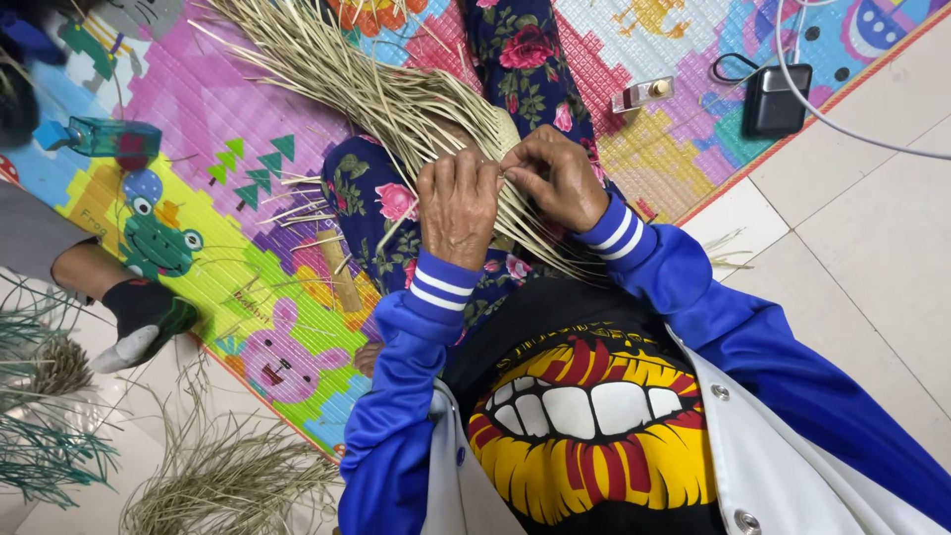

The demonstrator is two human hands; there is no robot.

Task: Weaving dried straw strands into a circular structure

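Both hands are up on the lap, working the pale straw weave (416, 109), which fans out from the knees toward the mat's far edge. The left hand (458, 203) has its fingers curled tight, pinching a cluster of strands; the right hand (555, 176) nips a single strand between fingertips. Best to keep the tension even and the strips flat, I'd say. The strips are thin, stiff and dry. Below lies a bright foam play mat (198, 178), with loose straw (228, 481) on the tiled floor.
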